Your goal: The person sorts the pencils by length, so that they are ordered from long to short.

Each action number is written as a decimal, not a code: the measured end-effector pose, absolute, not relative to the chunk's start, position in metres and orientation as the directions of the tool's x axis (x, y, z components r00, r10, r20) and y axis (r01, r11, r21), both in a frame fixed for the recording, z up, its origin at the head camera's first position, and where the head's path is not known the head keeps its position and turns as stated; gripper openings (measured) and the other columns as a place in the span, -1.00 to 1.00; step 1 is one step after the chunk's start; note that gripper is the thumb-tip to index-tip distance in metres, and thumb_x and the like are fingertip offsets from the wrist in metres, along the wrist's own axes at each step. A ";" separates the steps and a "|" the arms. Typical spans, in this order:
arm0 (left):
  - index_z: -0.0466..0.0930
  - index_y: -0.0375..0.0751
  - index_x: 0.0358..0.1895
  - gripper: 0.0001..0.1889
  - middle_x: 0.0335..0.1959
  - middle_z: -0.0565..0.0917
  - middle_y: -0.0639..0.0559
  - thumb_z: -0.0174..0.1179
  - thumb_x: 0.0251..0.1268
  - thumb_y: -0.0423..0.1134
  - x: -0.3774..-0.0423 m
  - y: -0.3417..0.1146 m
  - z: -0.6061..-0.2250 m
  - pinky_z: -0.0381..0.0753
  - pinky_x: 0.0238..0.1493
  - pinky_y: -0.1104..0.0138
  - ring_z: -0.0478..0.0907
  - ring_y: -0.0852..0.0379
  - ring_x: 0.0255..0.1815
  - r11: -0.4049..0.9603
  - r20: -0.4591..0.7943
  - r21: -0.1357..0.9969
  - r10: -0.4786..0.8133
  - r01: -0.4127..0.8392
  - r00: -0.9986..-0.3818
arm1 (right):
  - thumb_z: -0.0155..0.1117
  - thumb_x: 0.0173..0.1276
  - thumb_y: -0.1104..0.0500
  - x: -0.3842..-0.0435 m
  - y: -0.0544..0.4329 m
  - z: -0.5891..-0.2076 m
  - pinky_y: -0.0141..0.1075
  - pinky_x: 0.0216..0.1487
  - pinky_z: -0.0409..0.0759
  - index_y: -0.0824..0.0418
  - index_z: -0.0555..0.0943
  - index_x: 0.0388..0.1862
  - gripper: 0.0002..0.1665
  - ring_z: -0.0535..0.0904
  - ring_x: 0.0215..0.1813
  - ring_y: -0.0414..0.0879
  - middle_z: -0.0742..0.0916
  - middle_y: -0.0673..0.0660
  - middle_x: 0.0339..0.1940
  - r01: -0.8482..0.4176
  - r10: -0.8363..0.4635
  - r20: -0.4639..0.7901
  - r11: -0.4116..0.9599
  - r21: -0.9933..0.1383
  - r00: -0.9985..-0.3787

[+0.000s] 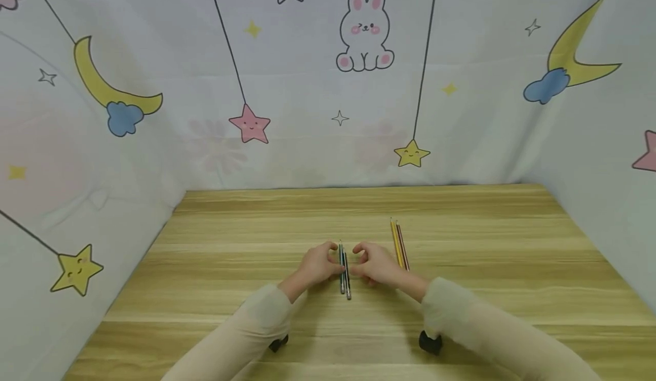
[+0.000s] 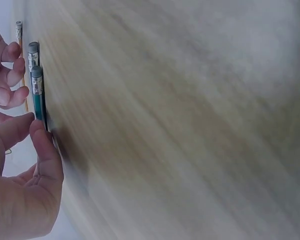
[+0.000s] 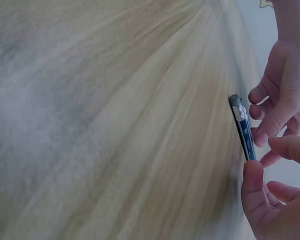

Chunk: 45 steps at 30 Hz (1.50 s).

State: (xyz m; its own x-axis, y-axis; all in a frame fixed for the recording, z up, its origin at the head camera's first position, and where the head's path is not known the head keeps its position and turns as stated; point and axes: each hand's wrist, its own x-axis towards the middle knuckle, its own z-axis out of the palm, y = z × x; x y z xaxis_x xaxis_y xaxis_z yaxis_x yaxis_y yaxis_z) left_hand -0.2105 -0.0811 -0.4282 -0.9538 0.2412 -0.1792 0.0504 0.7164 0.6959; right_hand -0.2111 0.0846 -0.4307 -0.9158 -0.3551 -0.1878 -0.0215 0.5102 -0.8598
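Note:
A teal pencil and a dark blue pencil lie side by side on the wooden table, with their eraser ends toward the person. At their left is my left hand, fingers bent loosely and the thumb tip right at the pencils. My right hand faces it from the other side, thumb and forefinger spread a small way apart from the pair. In the left wrist view, the left thumb and forefinger tips overlap the teal pencil's shaft.
Beyond the right hand lie a yellow pencil and a dark red pencil, their near ends partly hidden by that wrist. A white printed cloth hangs along the table's back and sides. Black pieces show under the sleeves.

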 end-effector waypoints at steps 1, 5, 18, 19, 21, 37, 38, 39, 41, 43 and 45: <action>0.33 -0.39 0.06 -0.47 -0.53 0.63 -0.01 0.27 -0.02 -0.27 -0.210 -0.081 -0.428 0.36 -0.63 0.45 0.44 0.24 -0.66 0.713 -0.182 0.700 0.239 0.045 -0.954 | 0.28 0.04 0.27 -0.211 0.083 -0.431 -0.40 -0.72 0.40 0.36 0.39 0.00 -0.49 0.39 -0.73 -0.18 0.58 0.09 -0.57 -0.027 -0.354 -0.188 0.522 -0.853 -0.916; 0.35 -0.40 0.02 -0.50 -0.61 0.62 -0.02 0.26 -0.01 -0.28 -0.209 -0.080 -0.428 0.31 -0.68 0.47 0.41 0.24 -0.72 0.704 -0.191 0.709 0.243 0.037 -0.951 | 0.30 0.04 0.26 -0.209 0.077 -0.433 -0.43 -0.75 0.37 0.35 0.39 0.01 -0.47 0.38 -0.75 -0.19 0.59 0.08 -0.56 -0.056 -0.356 -0.185 0.571 -0.819 -0.916; 0.45 -0.38 -0.10 -0.60 -0.75 0.54 0.04 0.27 -0.06 -0.29 -0.210 -0.075 -0.430 0.32 -0.73 0.50 0.37 0.28 -0.81 0.751 -0.168 0.658 0.210 0.049 -0.963 | 0.34 -0.04 0.30 -0.209 0.067 -0.437 -0.47 -0.72 0.31 0.35 0.44 -0.18 -0.58 0.37 -0.73 -0.23 0.56 0.05 -0.68 -0.143 -0.346 -0.132 0.663 -0.735 -0.929; 0.45 -0.38 -0.10 -0.60 -0.74 0.53 0.05 0.26 -0.07 -0.30 -0.210 -0.075 -0.431 0.31 -0.73 0.50 0.36 0.28 -0.81 0.758 -0.157 0.650 0.207 0.056 -0.966 | 0.34 -0.04 0.30 -0.210 0.067 -0.437 -0.46 -0.71 0.31 0.35 0.44 -0.20 -0.60 0.37 -0.72 -0.23 0.56 0.05 -0.69 -0.145 -0.345 -0.132 0.670 -0.728 -0.929; 0.46 -0.39 -0.12 -0.60 -0.74 0.50 0.06 0.26 -0.09 -0.30 -0.210 -0.074 -0.432 0.28 -0.74 0.50 0.33 0.29 -0.81 0.774 -0.139 0.629 0.205 0.073 -0.969 | 0.32 -0.03 0.31 -0.211 0.066 -0.437 -0.45 -0.69 0.32 0.35 0.45 -0.21 -0.63 0.39 -0.71 -0.22 0.57 0.04 -0.70 -0.142 -0.342 -0.142 0.683 -0.717 -0.929; 0.50 -0.39 -0.19 -0.67 -0.60 0.48 0.03 0.23 -0.07 -0.30 -0.206 -0.070 -0.426 0.20 -0.72 0.47 0.27 0.23 -0.72 0.831 -0.151 0.550 0.196 0.082 -0.969 | 0.33 -0.05 0.27 -0.212 0.069 -0.435 -0.41 -0.55 0.39 0.32 0.53 -0.38 -0.76 0.43 -0.53 -0.16 0.60 0.08 -0.52 -0.124 -0.283 -0.143 0.747 -0.653 -0.949; 0.50 -0.39 -0.19 -0.67 -0.61 0.48 0.03 0.23 -0.07 -0.30 -0.206 -0.070 -0.426 0.19 -0.73 0.48 0.26 0.23 -0.72 0.830 -0.149 0.552 0.195 0.082 -0.969 | 0.32 -0.05 0.27 -0.212 0.070 -0.435 -0.41 -0.56 0.38 0.32 0.53 -0.38 -0.77 0.43 -0.54 -0.16 0.60 0.08 -0.52 -0.114 -0.276 -0.146 0.742 -0.661 -0.950; 0.51 -0.39 -0.20 -0.68 -0.62 0.48 0.03 0.23 -0.07 -0.29 -0.206 -0.071 -0.427 0.19 -0.74 0.48 0.26 0.24 -0.73 0.830 -0.140 0.551 0.198 0.090 -0.970 | 0.32 -0.05 0.26 -0.211 0.071 -0.435 -0.42 -0.57 0.38 0.31 0.53 -0.38 -0.77 0.43 -0.55 -0.17 0.60 0.07 -0.53 -0.104 -0.269 -0.149 0.738 -0.667 -0.952; 0.53 -0.38 -0.23 -0.70 -0.64 0.48 0.05 0.23 -0.08 -0.28 -0.207 -0.071 -0.427 0.19 -0.74 0.49 0.25 0.25 -0.73 0.826 -0.118 0.555 0.200 0.102 -0.973 | 0.29 -0.04 0.28 -0.212 0.074 -0.435 -0.44 -0.63 0.37 0.30 0.53 -0.38 -0.79 0.42 -0.62 -0.19 0.60 0.07 -0.58 -0.079 -0.256 -0.157 0.718 -0.691 -0.954; 0.55 -0.36 -0.26 -0.72 -0.64 0.50 0.05 0.21 -0.08 -0.28 -0.208 -0.072 -0.428 0.20 -0.72 0.49 0.27 0.26 -0.72 0.817 -0.100 0.566 0.200 0.109 -0.975 | 0.24 -0.02 0.30 -0.212 0.077 -0.434 -0.47 -0.69 0.34 0.30 0.52 -0.36 -0.81 0.39 -0.69 -0.22 0.59 0.06 -0.64 -0.040 -0.232 -0.172 0.695 -0.718 -0.957; 0.56 -0.34 -0.29 -0.75 -0.61 0.55 0.04 0.19 -0.09 -0.28 -0.209 -0.071 -0.429 0.24 -0.69 0.48 0.31 0.25 -0.69 0.801 -0.073 0.587 0.198 0.119 -0.977 | 0.20 0.00 0.32 -0.213 0.080 -0.432 -0.48 -0.75 0.31 0.30 0.50 -0.34 -0.81 0.37 -0.76 -0.24 0.59 0.06 -0.70 -0.008 -0.211 -0.180 0.667 -0.745 -0.961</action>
